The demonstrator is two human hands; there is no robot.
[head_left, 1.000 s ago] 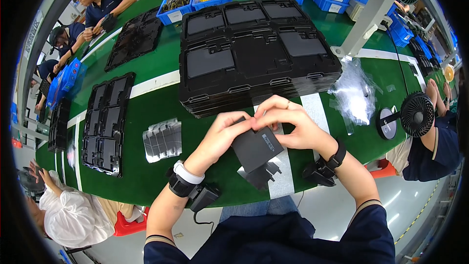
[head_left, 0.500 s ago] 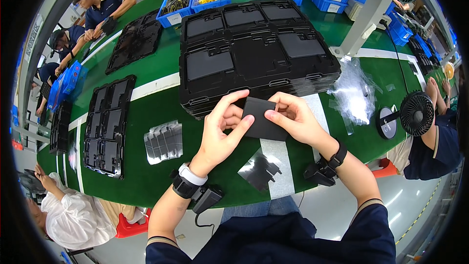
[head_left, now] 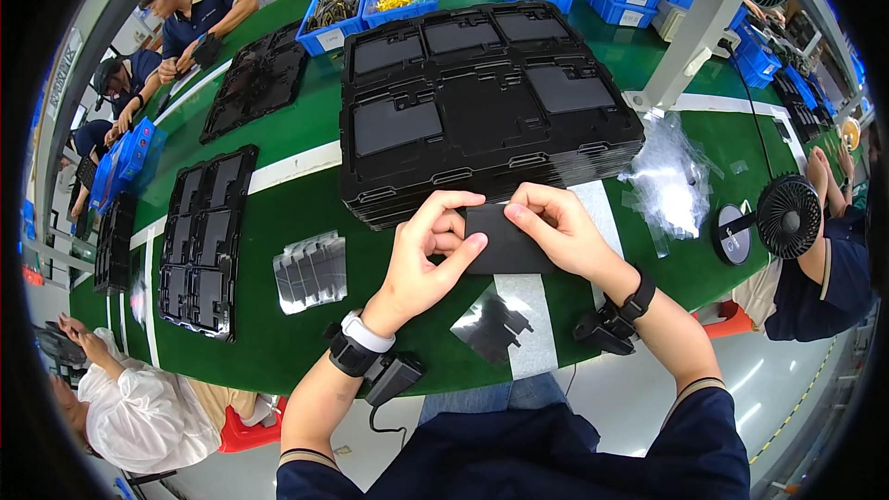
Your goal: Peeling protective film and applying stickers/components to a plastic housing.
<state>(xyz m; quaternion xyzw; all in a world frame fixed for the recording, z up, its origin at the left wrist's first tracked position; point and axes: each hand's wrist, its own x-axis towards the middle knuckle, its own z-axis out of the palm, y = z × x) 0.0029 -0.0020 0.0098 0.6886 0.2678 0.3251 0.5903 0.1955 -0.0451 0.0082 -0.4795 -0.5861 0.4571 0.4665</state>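
Between my two hands is a flat black rectangular piece (head_left: 505, 243), held just in front of the tray stack. My left hand (head_left: 428, 245) pinches its left edge between thumb and fingers. At the piece's upper edge, my right hand (head_left: 560, 231) grips with the thumb on the face and the fingers curled behind, partly hidden. A stack of black plastic trays (head_left: 482, 162) stands beyond my hands; most visible pockets hold similar dark flat pieces, and the front middle pocket holds none. Below my hands lies a clear film sheet with dark cut shapes (head_left: 493, 322).
Another film sheet with dark strips (head_left: 310, 271) lies left, near a black tray (head_left: 206, 241). Loose clear film (head_left: 674, 176) is heaped right, beside a small black fan (head_left: 789, 215) and a metal post (head_left: 690, 37). Blue bins (head_left: 400, 6) stand behind; co-workers sit around the table.
Both hands have come slightly nearer me, and the black piece has turned so its upper edge lies more level. A co-worker's hands at the far side have shifted.
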